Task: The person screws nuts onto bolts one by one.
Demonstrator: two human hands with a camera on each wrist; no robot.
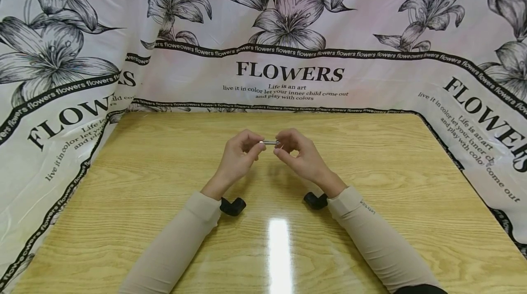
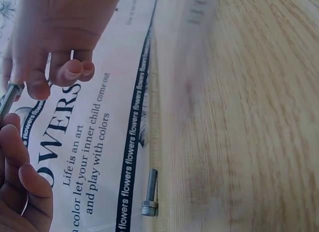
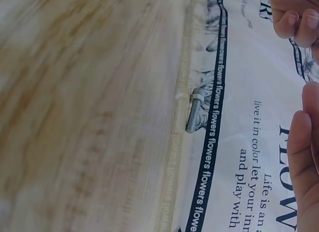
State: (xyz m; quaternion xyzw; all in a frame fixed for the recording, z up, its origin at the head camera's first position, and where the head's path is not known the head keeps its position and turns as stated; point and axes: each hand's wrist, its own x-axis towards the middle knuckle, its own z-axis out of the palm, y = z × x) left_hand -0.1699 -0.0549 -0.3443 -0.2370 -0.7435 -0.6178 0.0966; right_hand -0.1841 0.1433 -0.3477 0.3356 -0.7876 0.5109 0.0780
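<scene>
A metal bolt (image 1: 269, 142) spans the small gap between the two hands, above the table. My left hand (image 1: 240, 154) pinches its left end between thumb and fingers; my right hand (image 1: 302, 154) pinches the right end. In the left wrist view this threaded bolt (image 2: 7, 103) carries a hex nut (image 2: 16, 86) close against the right hand's fingers (image 2: 37, 85). A second bolt (image 2: 151, 192), with a nut near its head, lies on the table and appears also in the right wrist view (image 3: 195, 111). I cannot make it out in the head view.
The wood-grain table (image 1: 164, 170) has a bright light reflection (image 1: 280, 253) near the front. Flower-printed cloth (image 1: 288, 79) stands around its back and sides. A black wrist device sits under each cuff, at the left (image 1: 233, 206) and right (image 1: 316, 200).
</scene>
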